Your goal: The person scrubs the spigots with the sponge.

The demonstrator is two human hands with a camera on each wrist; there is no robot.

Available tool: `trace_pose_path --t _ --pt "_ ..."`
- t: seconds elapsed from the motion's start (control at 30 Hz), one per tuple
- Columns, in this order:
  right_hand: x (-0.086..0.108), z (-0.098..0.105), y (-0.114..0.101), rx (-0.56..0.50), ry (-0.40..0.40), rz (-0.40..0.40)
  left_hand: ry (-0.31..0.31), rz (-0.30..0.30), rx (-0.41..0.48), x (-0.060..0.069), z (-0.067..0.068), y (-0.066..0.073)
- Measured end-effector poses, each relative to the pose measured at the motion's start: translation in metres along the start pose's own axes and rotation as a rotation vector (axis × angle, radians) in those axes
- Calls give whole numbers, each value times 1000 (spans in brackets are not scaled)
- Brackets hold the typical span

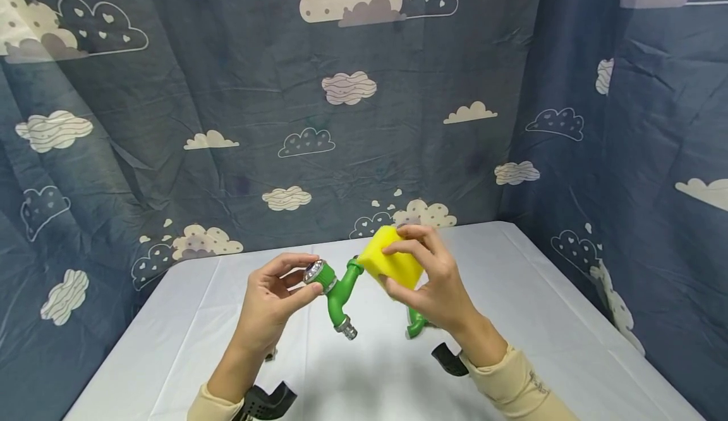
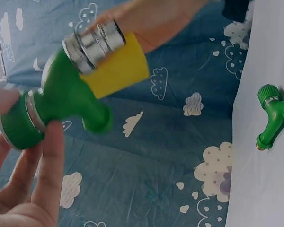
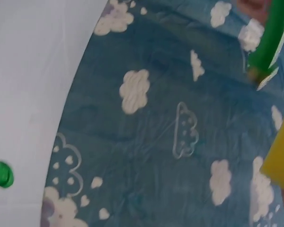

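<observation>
A green plastic tap [image 1: 341, 291] with a silver nozzle is held up above the table. My left hand [image 1: 272, 301] pinches its round ribbed knob between thumb and fingers. In my right hand [image 1: 435, 275] is a yellow sponge [image 1: 392, 260], gripped at its right side by fingers and thumb. The sponge is beside the tap's upper end in the head view; whether they touch I cannot tell. In the left wrist view the sponge [image 2: 117, 68] shows behind the tap [image 2: 68, 90]. The right wrist view catches only part of the sponge [image 3: 283, 151].
A second green tap [image 2: 275, 116] lies on the white-covered table [image 1: 227, 320], partly hidden below my right hand in the head view. A small object [image 1: 271, 354] shows behind my left wrist. Dark cloud-patterned curtains [image 1: 244, 61] stand at the back and sides.
</observation>
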State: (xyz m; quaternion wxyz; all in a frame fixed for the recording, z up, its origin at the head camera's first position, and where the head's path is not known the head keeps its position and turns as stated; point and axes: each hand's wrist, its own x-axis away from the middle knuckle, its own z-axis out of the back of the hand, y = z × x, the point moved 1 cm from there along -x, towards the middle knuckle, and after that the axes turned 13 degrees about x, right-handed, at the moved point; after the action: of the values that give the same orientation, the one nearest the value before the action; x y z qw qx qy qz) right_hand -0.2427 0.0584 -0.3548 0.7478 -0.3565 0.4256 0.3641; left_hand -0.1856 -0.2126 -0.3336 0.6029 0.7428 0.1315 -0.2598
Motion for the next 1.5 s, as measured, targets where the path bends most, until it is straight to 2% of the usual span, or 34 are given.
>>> trace_pose_path --t 0.17,0.23,0.3,0.4,0.53,0.6,0.73,0.87,0.97,1.03,1.17,1.33,1.5 --pt "1 -6 -23 -73 -106 226 152 25 -89 -1 -2 0" --pt "2 -9 -28 -75 -141 291 177 26 -96 -1 -3 1" --pt "3 -11 -30 -68 -158 318 164 24 -76 0 -3 1" --pt "4 -11 -27 -44 -144 303 76 9 -12 2 -3 2" --pt "2 -8 -19 -5 -86 245 -69 -27 88 3 -2 4" --pt "1 -6 -13 15 -63 209 -118 -46 121 2 -2 5" --pt "2 -5 -1 84 -43 131 -168 -57 177 2 -1 6" --pt "2 -3 10 114 -29 37 -162 -47 212 2 1 6" --pt "1 -1 11 67 -3 -17 -101 -52 162 1 1 5" --pt "1 0 7 32 5 -13 -33 -48 96 0 1 4" --pt "0 -3 -10 -42 -24 90 108 -1 12 -1 -2 2" --pt "3 -10 -28 -79 -95 232 215 24 30 -2 -4 2" --pt "4 -10 -32 -92 -103 231 275 18 82 -2 -2 4"
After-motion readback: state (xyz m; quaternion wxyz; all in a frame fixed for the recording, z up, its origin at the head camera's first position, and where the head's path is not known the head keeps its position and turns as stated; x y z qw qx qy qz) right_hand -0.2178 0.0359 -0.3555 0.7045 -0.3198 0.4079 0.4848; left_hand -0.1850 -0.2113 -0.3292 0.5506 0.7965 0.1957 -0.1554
